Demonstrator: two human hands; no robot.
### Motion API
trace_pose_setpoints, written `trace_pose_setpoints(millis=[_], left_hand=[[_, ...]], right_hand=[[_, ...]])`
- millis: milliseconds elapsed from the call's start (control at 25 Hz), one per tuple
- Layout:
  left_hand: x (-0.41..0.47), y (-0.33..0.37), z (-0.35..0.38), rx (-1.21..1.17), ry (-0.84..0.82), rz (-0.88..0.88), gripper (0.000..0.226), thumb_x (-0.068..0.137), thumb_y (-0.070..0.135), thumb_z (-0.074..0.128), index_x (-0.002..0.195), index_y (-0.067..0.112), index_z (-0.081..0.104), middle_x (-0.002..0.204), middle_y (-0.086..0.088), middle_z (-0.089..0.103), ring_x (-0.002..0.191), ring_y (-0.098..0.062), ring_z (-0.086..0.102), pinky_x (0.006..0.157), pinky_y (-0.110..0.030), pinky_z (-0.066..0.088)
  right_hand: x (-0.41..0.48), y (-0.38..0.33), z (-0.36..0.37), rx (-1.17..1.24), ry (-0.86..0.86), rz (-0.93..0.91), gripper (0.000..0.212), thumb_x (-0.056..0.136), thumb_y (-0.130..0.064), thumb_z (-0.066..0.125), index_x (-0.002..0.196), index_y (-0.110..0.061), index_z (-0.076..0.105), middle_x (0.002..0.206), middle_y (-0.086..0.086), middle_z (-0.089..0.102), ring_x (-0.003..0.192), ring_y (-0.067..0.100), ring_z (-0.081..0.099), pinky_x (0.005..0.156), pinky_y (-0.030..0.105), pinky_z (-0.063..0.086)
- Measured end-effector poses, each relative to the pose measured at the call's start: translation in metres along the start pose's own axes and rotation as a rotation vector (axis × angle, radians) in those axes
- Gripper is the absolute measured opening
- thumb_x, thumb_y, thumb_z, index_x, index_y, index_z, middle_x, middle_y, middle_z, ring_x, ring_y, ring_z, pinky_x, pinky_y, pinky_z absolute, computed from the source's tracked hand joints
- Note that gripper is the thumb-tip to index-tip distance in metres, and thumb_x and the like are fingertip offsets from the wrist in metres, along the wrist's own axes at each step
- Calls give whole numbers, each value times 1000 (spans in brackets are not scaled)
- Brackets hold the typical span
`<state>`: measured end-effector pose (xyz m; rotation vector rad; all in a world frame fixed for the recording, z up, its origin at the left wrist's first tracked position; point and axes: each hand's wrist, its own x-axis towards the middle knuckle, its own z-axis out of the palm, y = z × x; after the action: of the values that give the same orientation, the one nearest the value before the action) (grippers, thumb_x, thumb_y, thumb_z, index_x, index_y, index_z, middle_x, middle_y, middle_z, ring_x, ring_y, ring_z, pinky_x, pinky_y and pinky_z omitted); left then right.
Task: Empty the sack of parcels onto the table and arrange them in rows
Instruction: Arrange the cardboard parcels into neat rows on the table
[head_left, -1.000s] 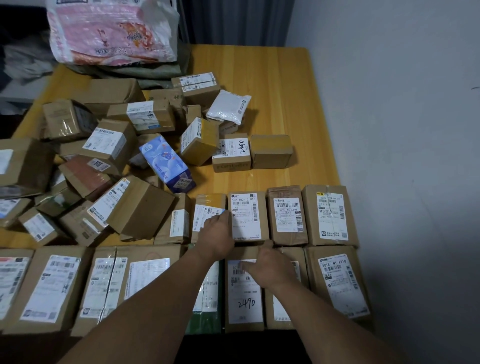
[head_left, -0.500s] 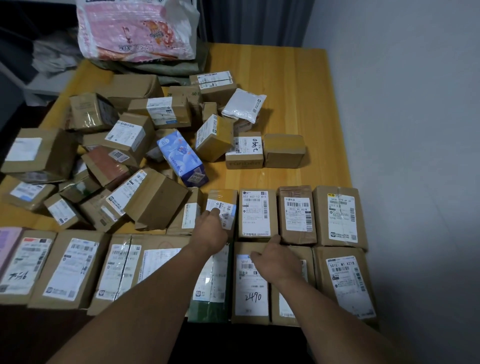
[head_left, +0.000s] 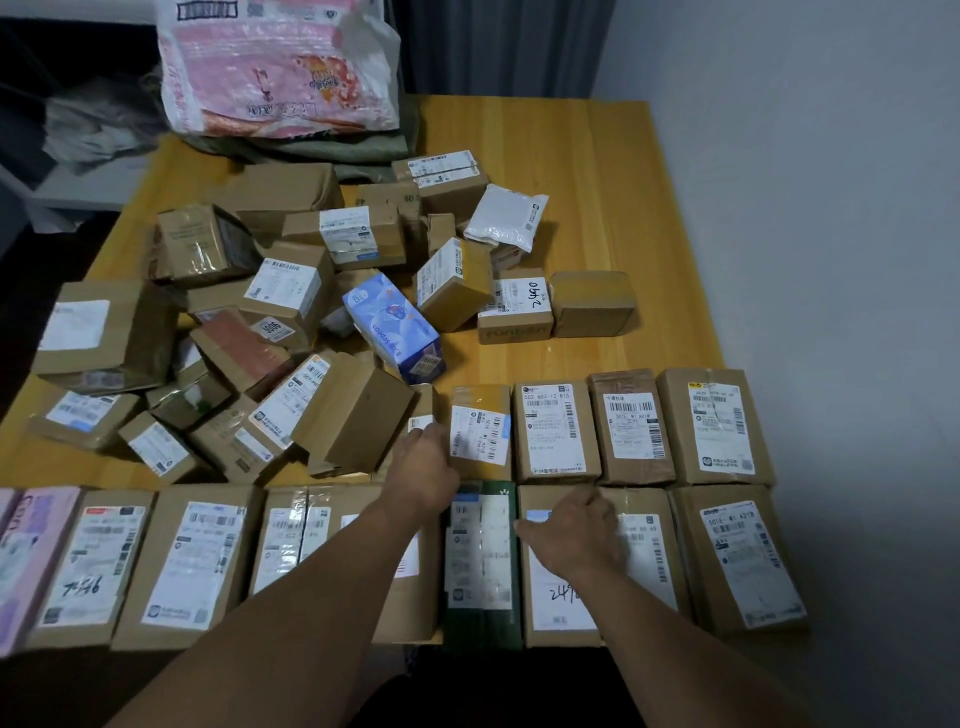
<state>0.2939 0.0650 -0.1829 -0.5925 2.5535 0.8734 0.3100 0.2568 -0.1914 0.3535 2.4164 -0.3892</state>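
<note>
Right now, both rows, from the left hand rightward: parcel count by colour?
Right of the left hand, both rows:
Brown cardboard parcels: 7
Green parcel: 1
Total: 8

At three o'clock we see a plain pale grey wall (head_left: 831, 234) filling the whole right side, growing dimmer toward five o'clock. At twelve o'clock a dark curtain (head_left: 498, 47) hangs in vertical folds, and its right edge meets the wall. At eleven o'clock we find a plastic bag (head_left: 280, 67) printed in pink and white, with lettering we cannot read. The frame cuts off its top, and loose white plastic stands up at its right side. At ten o'clock we make out something grey and crumpled (head_left: 98, 130), whether cloth or plastic we cannot tell. Just below it runs a pale flat ledge (head_left: 78, 195), with deep shadow all around.
</note>
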Motion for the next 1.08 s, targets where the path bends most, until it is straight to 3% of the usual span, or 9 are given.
trace_pose_setpoints(millis=[200,280,400,480,560,640,760,880,1080], left_hand=[[-2,-16,-11,-15,-26,22,45,83,6,59,127,14,58,130,-9,59,126,-30,50,102,-47,48],[0,-18,-18,-27,-1,41,44,87,5,59,130,12,58,134,-9,58,127,-29,49,101,-41,48],[-3,-16,-37,-55,120,98,33,89,5,59,120,12,64,122,-8,62,117,-25,55,84,-30,44],[1,-22,-53,-86,243,114,26,85,6,59,108,17,63,112,-6,61,110,-26,56,79,-31,43],[7,-33,-70,-66,359,74,35,84,12,63,118,16,58,121,-8,55,117,-27,48,90,-37,42],[14,-48,-82,-14,406,-8,57,81,21,67,135,14,48,135,-13,45,128,-32,38,103,-44,37],[25,-74,-90,-45,284,-165,85,76,34,75,147,14,33,148,-16,33,138,-37,30,111,-49,33],[36,-90,-92,-97,160,-214,102,71,39,80,152,15,24,153,-17,28,142,-37,25,113,-52,32],[53,-107,-91,-200,69,-286,90,72,38,81,143,9,34,137,-18,47,128,-38,44,104,-47,43]], right_hand=[[-2,-8,4,-1,18,33,115,83,-62,68,154,5,7,157,24,25,144,36,29,105,44,41],[-3,-11,4,4,28,64,116,83,-65,67,155,4,6,158,24,23,145,37,27,107,47,40],[-10,-23,0,-44,136,71,104,85,-64,61,154,0,16,152,22,32,139,37,34,104,50,41],[-14,-38,-3,-58,245,1,82,87,-56,57,145,-3,33,139,18,43,128,34,41,100,46,43],[-20,-62,-3,-17,277,-73,60,89,-46,56,133,-8,42,131,14,45,124,33,41,96,45,44],[-24,-87,0,26,256,-117,54,90,-41,58,131,-9,44,130,14,45,122,33,41,97,46,44],[-29,-119,9,55,205,-167,63,92,-39,60,142,-7,39,138,17,41,129,36,38,103,45,41],[-32,-141,9,72,163,-205,57,93,-35,60,139,-6,41,138,19,42,129,37,40,100,42,41],[-32,-152,11,29,101,-229,47,94,-31,58,131,-5,46,134,20,47,123,38,47,99,40,43]])
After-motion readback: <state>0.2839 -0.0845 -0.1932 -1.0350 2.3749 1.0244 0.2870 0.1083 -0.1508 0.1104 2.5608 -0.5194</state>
